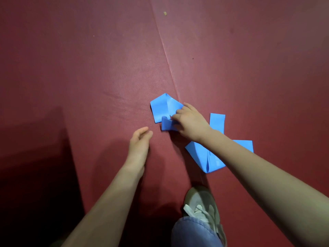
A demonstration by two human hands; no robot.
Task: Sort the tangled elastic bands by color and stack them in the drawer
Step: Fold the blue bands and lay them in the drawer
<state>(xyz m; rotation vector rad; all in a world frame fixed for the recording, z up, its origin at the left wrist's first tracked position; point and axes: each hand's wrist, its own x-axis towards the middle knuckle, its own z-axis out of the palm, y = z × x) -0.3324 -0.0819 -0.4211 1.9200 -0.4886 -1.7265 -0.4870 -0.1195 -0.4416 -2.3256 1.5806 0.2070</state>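
A: We are standing over the dark red textured floor mat (pixel 89 77), with a seam running through it toward the bands.

B: On it lies our flat, wide blue elastic band (pixel 197 154), folded and looped in a loose tangle just right of that seam.

A: Our right hand (pixel 190 122) is closed on the band's far folded part, fingers pinching a fold, and the forearm crosses over the near loop.

B: Our left hand (pixel 139 145) hovers just left of the band, loosely open and holding nothing.

A: Below, we see our grey laced sneaker (pixel 201 204) on the mat, under a blue denim trouser leg (pixel 192 232).
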